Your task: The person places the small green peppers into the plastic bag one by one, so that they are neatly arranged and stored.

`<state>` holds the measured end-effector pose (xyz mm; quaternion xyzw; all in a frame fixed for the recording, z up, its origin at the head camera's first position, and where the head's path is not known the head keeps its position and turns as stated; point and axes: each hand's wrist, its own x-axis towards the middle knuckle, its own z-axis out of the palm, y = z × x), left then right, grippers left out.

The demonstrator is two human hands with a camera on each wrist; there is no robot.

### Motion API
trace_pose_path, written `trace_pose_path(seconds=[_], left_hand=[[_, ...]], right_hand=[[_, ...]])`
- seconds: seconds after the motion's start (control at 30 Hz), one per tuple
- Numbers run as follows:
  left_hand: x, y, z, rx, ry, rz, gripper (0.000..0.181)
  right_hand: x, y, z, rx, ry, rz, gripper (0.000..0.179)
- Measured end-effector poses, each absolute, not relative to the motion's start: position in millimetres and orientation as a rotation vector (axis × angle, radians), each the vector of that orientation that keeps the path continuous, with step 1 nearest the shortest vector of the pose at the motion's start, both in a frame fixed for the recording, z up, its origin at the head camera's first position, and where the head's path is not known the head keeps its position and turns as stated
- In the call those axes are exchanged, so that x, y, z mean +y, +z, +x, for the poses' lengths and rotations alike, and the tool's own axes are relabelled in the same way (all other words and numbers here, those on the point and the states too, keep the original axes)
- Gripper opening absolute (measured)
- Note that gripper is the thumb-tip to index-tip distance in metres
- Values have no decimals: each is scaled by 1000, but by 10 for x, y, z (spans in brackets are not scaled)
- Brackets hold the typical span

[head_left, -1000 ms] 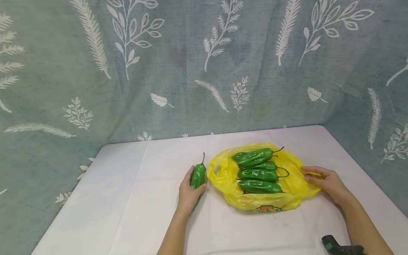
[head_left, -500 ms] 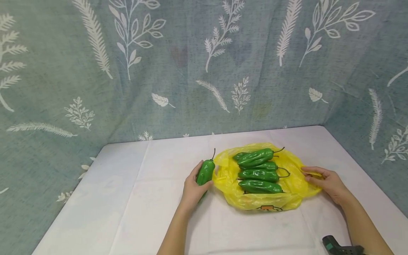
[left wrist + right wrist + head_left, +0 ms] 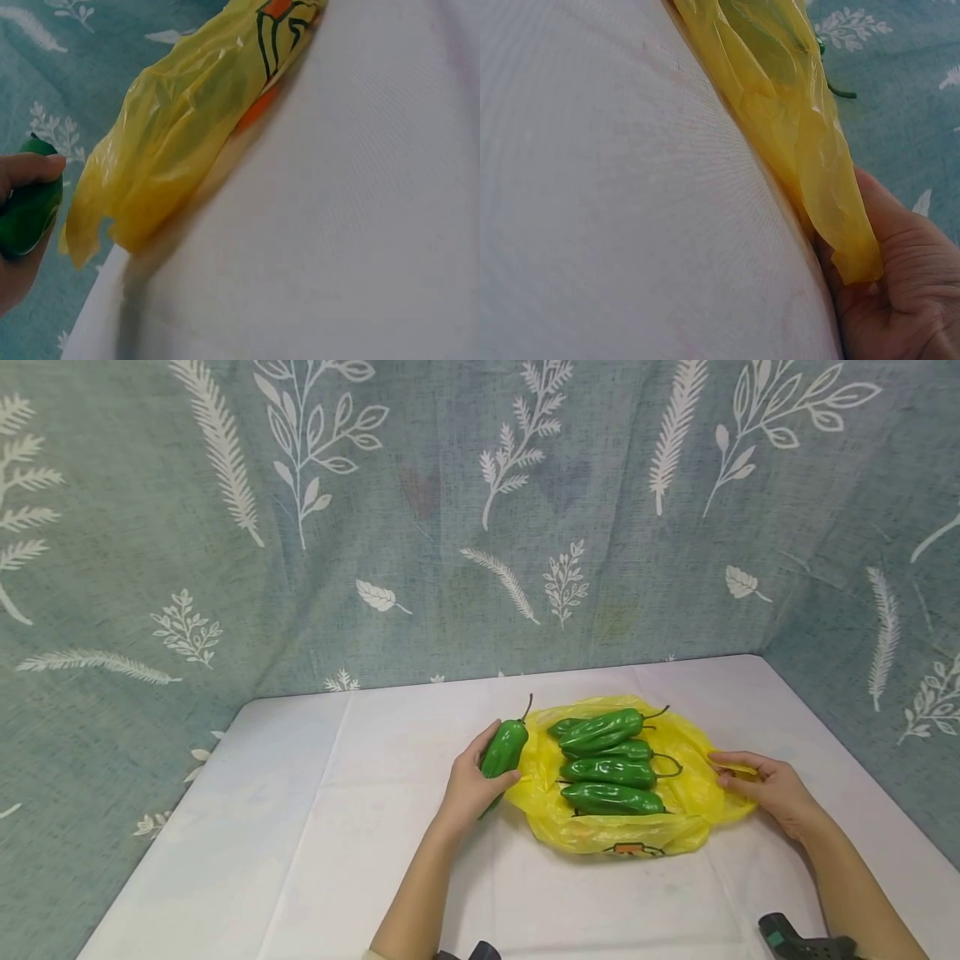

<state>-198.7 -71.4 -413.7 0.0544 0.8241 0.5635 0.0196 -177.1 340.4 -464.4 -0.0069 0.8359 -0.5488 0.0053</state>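
Note:
My left hand (image 3: 472, 785) grips a green pepper (image 3: 506, 747), its thin stem pointing up and to the right. In the head view that pepper overlaps the left rim of a yellow plastic bag (image 3: 686, 777). Several more green peppers (image 3: 611, 797) lie in the spread bag, mostly with stems to the right. My right hand (image 3: 780, 793) pinches the bag's right edge between thumb and fingers. The left wrist view shows the held pepper (image 3: 30, 214) at the far left, raised beside the bag (image 3: 169, 142). In the right wrist view, bunched plastic (image 3: 859, 255) sits between thumb and fingers.
A white cloth (image 3: 360, 860) covers the table under the bag. Behind and at both sides hangs a grey-green curtain (image 3: 435, 593) with white leaf prints. A dark wrist device (image 3: 806, 941) shows by the right forearm, and another dark piece (image 3: 483, 951) by the left.
My left hand has moved right and slightly away from me with the pepper, from beside the bag to over its left rim. The right hand and the bagged peppers stay put.

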Motion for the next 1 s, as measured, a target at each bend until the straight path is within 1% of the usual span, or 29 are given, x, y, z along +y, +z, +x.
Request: trace_pose_path(seconds=[0.47,0.77,1.0], left_hand=[[-388,-4003,-2229,2444,1651,427,72],[-155,-3970,-2346,2397,1645,531,71],[62,-3906,-2407,2473,1439,767,71]], right_hand=[[3403,-4643,-1783,2613,-1752,-39,47],[3398,-4647,-1767,2596,-1757,-22,49],[3398,-4637,-1776,2598,-1751,-18,50]])
